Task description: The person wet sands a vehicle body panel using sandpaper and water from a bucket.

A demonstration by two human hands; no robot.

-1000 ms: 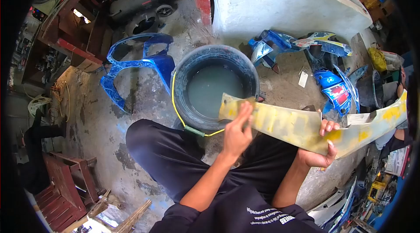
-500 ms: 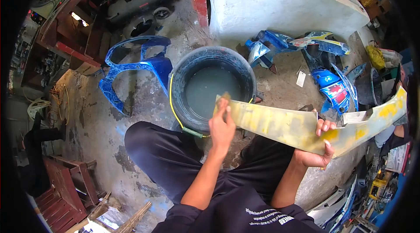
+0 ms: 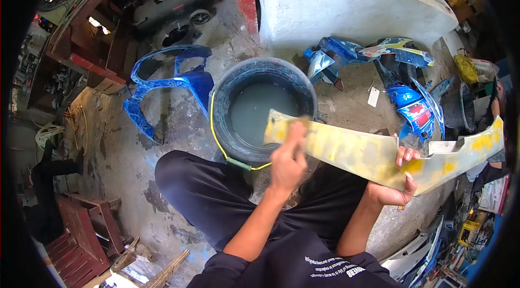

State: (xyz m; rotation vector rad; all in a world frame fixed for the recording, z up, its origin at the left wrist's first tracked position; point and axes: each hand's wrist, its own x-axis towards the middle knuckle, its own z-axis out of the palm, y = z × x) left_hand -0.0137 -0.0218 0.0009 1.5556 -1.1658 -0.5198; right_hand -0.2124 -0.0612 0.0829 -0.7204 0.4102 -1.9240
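Observation:
A long, curved body panel (image 3: pixel 352 154), pale grey with yellow patches, slants across the lap, its narrow left end over a dark bucket (image 3: pixel 216 125). My right hand (image 3: pixel 392 188) grips the panel near its middle, thumb below and fingers over the upper edge. Against the panel's left part, my left hand (image 3: pixel 290 161) is closed, its fingertips blurred by motion. A small brownish piece (image 3: pixel 304 120) shows at those fingertips and looks like sandpaper. Cloudy water (image 3: pixel 262 106) stands inside the bucket.
A blue plastic frame (image 3: pixel 187 79) lies left of the bucket. Several blue fairing parts (image 3: pixel 409 104) rest on the concrete at right, below a white wall (image 3: pixel 346 6). A wooden stool (image 3: pixel 81 228) stands at lower left. Someone's arm (image 3: pixel 495 104) shows at the right edge.
My left hand has slid rightward along the panel from near its left tip. The panel has shifted slightly, its left tip higher and its right end lower; my right hand keeps its grip.

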